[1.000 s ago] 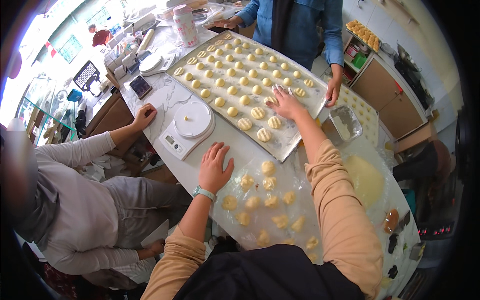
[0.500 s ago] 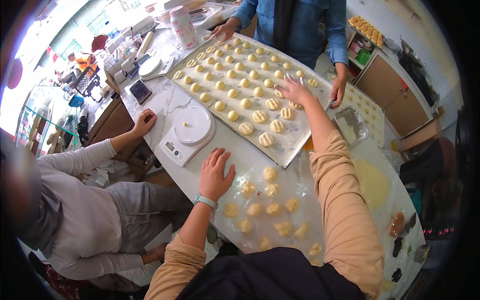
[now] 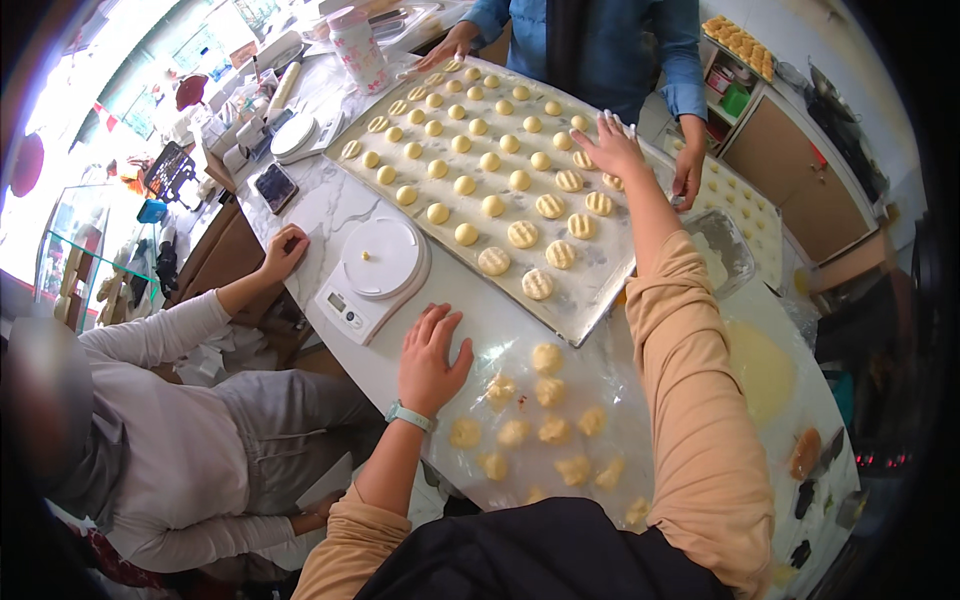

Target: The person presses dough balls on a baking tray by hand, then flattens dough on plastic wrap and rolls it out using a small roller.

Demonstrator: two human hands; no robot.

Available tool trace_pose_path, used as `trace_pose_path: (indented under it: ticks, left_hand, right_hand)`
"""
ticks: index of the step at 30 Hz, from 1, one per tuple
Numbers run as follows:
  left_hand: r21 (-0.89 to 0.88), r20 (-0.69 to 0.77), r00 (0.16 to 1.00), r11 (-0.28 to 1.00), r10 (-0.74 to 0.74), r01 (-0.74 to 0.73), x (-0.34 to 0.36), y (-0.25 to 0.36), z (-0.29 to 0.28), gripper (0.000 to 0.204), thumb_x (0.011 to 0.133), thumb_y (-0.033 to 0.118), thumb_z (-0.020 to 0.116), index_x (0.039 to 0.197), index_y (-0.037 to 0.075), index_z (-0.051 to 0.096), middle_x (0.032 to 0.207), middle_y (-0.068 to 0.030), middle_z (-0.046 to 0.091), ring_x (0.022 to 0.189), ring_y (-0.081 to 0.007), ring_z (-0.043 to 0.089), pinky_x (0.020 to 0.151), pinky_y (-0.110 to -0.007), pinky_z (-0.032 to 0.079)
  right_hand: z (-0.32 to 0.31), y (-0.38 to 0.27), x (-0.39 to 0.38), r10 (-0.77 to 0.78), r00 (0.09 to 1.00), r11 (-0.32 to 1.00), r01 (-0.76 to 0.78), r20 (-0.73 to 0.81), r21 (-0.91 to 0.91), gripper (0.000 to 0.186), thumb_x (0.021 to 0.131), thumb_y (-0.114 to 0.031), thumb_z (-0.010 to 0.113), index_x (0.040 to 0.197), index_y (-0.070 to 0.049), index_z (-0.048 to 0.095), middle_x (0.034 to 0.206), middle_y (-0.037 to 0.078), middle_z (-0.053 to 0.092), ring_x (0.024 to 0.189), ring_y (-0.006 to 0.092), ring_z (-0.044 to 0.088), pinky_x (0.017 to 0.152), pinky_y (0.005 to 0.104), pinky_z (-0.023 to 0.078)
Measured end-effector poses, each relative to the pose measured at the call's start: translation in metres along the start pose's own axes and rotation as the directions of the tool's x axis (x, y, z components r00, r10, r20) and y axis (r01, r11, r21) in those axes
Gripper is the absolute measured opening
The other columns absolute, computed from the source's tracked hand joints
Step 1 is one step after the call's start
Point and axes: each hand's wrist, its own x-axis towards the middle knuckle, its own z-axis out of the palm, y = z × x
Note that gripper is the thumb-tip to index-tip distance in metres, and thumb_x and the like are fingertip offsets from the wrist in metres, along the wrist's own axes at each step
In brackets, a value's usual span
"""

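Note:
My right hand reaches over the far right part of a large metal baking tray. Its fingers are stretched out and dusted pale, and the palm faces down, hiding what lies beneath. Just left of the fingertips sits a round dough ball. By the thumb lies a flattened dough round with ridged marks; several more like it fill the tray's right side, with smooth balls across the rest. My left hand rests flat on the marble table, fingers extended and holding nothing, beside a white kitchen scale with a small dough bit on it.
Rough dough lumps lie on clear plastic sheeting near me. A co-worker's hand is at the tray's right edge, another person's hand at the table's left edge. A plastic tub, phone and patterned tumbler stand around.
My right hand has moved farther away along the tray, uncovering a ridge-marked dough round that it hid before. My left hand stays on the table. The view has shifted slightly.

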Motion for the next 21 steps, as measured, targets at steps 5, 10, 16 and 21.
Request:
trace_pose_path:
  ticks: [5, 10, 16, 21]
  left_hand:
    - [0.016, 0.002, 1.000, 1.000, -0.021, 0.021, -0.002, -0.003, -0.005, 0.036, 0.079, 0.019, 0.063, 0.114, 0.009, 0.057, 0.125, -0.0097, 0.053, 0.123, -0.0296, 0.045, 0.101, -0.043, 0.036]
    - [-0.022, 0.005, 1.000, 1.000, 0.020, -0.020, 0.000, 0.004, 0.004, 0.036, 0.079, 0.019, 0.063, 0.113, 0.009, 0.057, 0.124, -0.0103, 0.053, 0.122, -0.0300, 0.046, 0.100, -0.043, 0.036]
    - [-0.036, -0.034, 0.998, 0.998, 0.047, -0.049, -0.001, 0.004, 0.007, 0.034, 0.079, 0.018, 0.063, 0.110, 0.007, 0.057, 0.122, -0.0106, 0.054, 0.121, -0.0300, 0.046, 0.100, -0.043, 0.036]
    - [-0.029, -0.072, 0.996, 0.998, 0.048, -0.050, -0.009, -0.009, -0.003, 0.033, 0.079, 0.018, 0.062, 0.109, 0.006, 0.057, 0.122, -0.0108, 0.054, 0.120, -0.0297, 0.046, 0.099, -0.042, 0.036]
  right_hand:
    - [0.019, -0.008, 0.006, 0.031, 0.978, 0.996, -0.048, 0.206, 0.081, 0.098, 0.082, -0.077, 0.026, 0.146, -0.004, 0.020, 0.153, 0.015, 0.014, 0.141, 0.0298, 0.015, 0.115, 0.0420, 0.011]
    - [0.000, 0.023, 0.026, 0.091, 0.968, 0.717, -0.227, 0.235, 0.659, 0.102, 0.080, -0.080, 0.026, 0.145, -0.002, 0.023, 0.151, 0.019, 0.020, 0.140, 0.0279, 0.022, 0.113, 0.0393, 0.016]
    - [-0.094, 0.010, -0.001, -0.057, 0.973, 0.661, -0.132, 0.225, 0.739, 0.069, 0.090, -0.056, 0.045, 0.130, 0.000, 0.050, 0.133, 0.017, 0.050, 0.120, 0.0243, 0.050, 0.101, 0.0344, 0.037]
    - [-0.096, -0.045, -0.138, -0.551, 0.729, 0.792, 0.303, 0.407, 0.529, 0.048, 0.094, -0.042, 0.050, 0.124, -0.005, 0.056, 0.132, 0.012, 0.053, 0.122, 0.0239, 0.049, 0.103, 0.0335, 0.035]
